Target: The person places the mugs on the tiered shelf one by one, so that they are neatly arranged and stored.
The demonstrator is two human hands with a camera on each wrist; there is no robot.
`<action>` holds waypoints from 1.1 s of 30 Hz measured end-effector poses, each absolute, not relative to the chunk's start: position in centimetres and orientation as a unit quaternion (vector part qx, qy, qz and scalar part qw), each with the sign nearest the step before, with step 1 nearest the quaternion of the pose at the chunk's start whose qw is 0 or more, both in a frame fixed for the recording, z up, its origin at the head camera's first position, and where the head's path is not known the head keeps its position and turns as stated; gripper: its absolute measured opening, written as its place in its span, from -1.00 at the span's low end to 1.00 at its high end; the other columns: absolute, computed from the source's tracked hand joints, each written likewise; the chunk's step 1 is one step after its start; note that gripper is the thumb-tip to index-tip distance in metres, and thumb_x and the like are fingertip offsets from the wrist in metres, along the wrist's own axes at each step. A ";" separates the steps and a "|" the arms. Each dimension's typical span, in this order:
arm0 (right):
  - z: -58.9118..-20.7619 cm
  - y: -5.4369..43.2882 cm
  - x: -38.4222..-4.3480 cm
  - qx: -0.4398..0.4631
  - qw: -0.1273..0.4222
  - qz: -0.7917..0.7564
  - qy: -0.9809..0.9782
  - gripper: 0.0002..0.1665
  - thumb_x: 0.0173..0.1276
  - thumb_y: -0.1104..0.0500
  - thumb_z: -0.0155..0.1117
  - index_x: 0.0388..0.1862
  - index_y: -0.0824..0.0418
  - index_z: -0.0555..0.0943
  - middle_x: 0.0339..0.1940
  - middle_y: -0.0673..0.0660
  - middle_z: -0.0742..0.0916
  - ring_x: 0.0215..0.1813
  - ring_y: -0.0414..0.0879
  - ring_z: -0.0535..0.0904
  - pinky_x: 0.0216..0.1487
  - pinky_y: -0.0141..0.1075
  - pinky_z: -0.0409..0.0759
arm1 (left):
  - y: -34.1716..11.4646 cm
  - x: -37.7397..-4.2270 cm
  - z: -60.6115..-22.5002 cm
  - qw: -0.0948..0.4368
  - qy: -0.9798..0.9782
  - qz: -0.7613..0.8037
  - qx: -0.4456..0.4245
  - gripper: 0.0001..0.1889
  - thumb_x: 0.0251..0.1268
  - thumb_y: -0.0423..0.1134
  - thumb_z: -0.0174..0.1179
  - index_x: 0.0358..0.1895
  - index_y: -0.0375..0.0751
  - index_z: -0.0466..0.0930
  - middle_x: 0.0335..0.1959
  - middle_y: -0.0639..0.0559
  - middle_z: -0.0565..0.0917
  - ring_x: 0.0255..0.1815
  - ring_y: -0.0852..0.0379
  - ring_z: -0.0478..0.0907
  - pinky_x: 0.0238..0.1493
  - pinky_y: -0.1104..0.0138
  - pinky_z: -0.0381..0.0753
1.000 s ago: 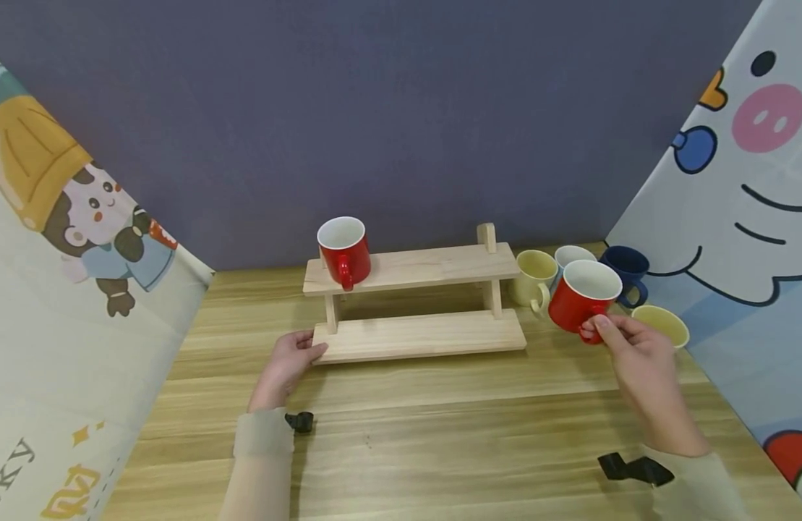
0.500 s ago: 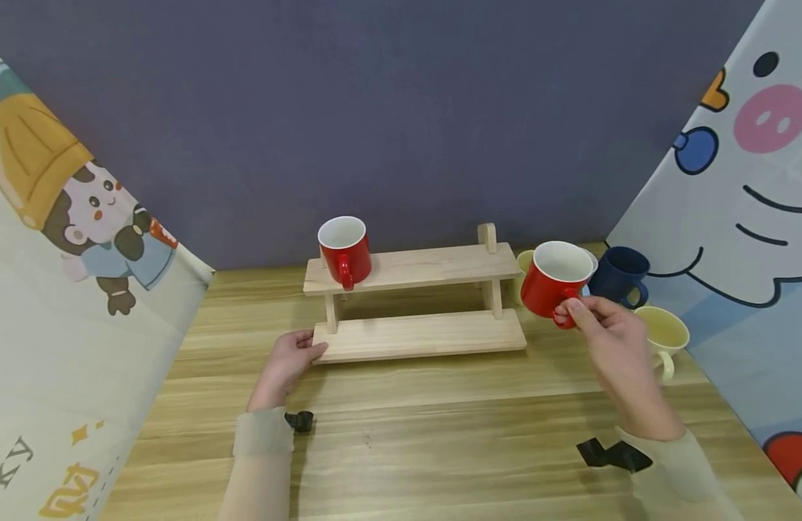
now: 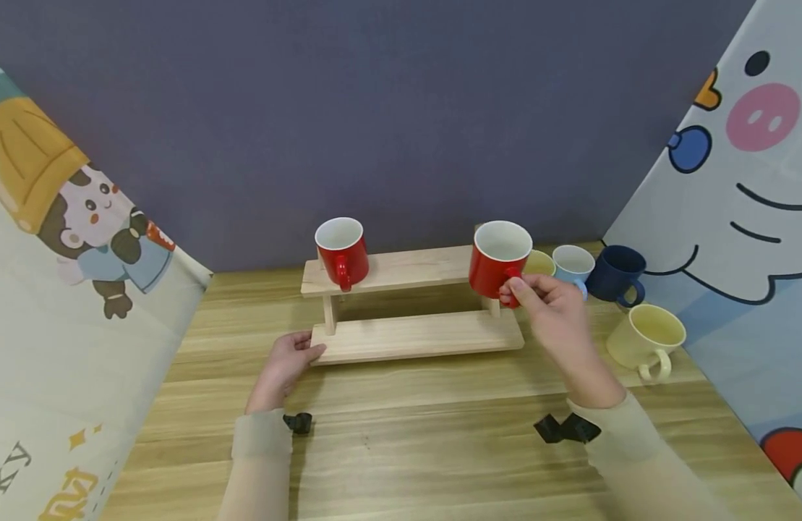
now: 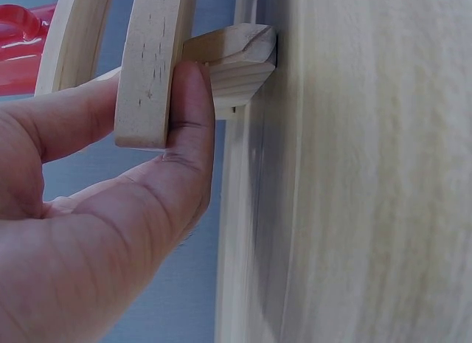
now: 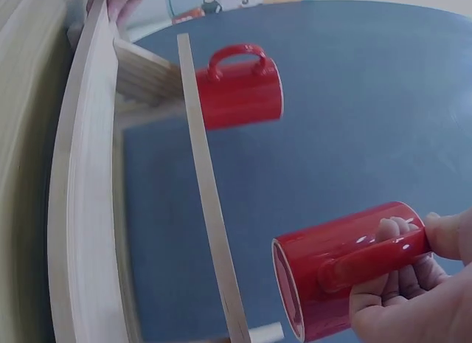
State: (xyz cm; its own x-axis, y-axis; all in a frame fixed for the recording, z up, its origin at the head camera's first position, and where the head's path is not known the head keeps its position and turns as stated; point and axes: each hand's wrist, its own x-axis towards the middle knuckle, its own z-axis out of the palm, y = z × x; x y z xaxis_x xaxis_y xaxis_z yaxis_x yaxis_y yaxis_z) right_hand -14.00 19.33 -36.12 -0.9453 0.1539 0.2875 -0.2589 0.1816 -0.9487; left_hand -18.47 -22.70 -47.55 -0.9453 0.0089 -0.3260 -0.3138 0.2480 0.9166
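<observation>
A two-tier wooden rack (image 3: pixel 416 336) stands on the table against the dark back wall. My left hand (image 3: pixel 288 362) pinches the left end of its lower board (image 4: pixel 144 77), thumb on one face and fingers on the other. By its handle, my right hand (image 3: pixel 557 318) holds a red mug (image 3: pixel 495 268) with a white inside, upright over the right end of the upper board (image 3: pixel 420 266). A gap shows between this mug's base and the board in the right wrist view. Another red mug (image 3: pixel 350 262) stands on the left end of the upper board, handle toward me.
Right of the rack stand a yellow mug (image 3: pixel 539 263), a light blue mug (image 3: pixel 573 266) with a white inside, and a dark blue mug (image 3: pixel 612 273). Nearer me is another yellow mug (image 3: pixel 644 336). Printed panels (image 3: pixel 732 217) flank the table (image 3: pixel 401 434).
My right hand has carried the red mug leftward and up, from among the other mugs to over the rack's right end. My left hand stays on the lower board.
</observation>
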 end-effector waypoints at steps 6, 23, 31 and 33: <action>-36.3 16.6 -15.4 0.048 0.146 0.672 -0.724 -0.72 0.53 0.27 0.26 -0.10 0.57 0.64 -0.28 0.27 0.74 -0.22 -0.05 0.68 -0.04 -0.35 0.67 | -22.6 -18.5 -47.5 0.129 0.777 0.608 -0.100 -0.36 0.52 -0.34 0.20 0.48 -0.60 0.15 0.29 -0.40 0.42 0.25 -0.14 0.42 0.06 0.33 0.59; -36.1 9.3 -19.4 0.064 0.143 0.695 -0.702 -0.79 0.48 0.23 0.33 -0.20 0.42 0.70 -0.30 0.24 0.76 -0.21 0.01 0.68 -0.05 -0.22 0.68 | -22.5 -18.4 -47.3 0.125 0.776 0.610 -0.101 -0.38 0.52 -0.37 0.18 0.46 -0.63 0.16 0.25 -0.41 0.43 0.20 -0.13 0.44 0.04 0.33 0.61; -37.0 6.6 -20.7 0.055 0.149 0.714 -0.682 -0.81 0.47 0.27 0.34 -0.19 0.44 0.69 -0.30 0.27 0.76 -0.19 0.07 0.70 -0.09 -0.22 0.69 | -22.5 -18.5 -47.5 0.118 0.777 0.610 -0.104 -0.41 0.51 -0.40 0.19 0.44 -0.65 0.19 0.21 -0.39 0.46 0.14 -0.09 0.47 -0.02 0.38 0.62; -37.2 6.0 -20.9 0.055 0.154 0.719 -0.675 -0.82 0.46 0.29 0.34 -0.20 0.46 0.68 -0.30 0.30 0.76 -0.18 0.16 0.71 -0.07 -0.16 0.70 | -22.5 -18.6 -47.5 0.118 0.777 0.609 -0.105 -0.40 0.51 -0.39 0.19 0.44 -0.65 0.19 0.20 -0.38 0.47 0.12 -0.08 0.48 -0.02 0.38 0.62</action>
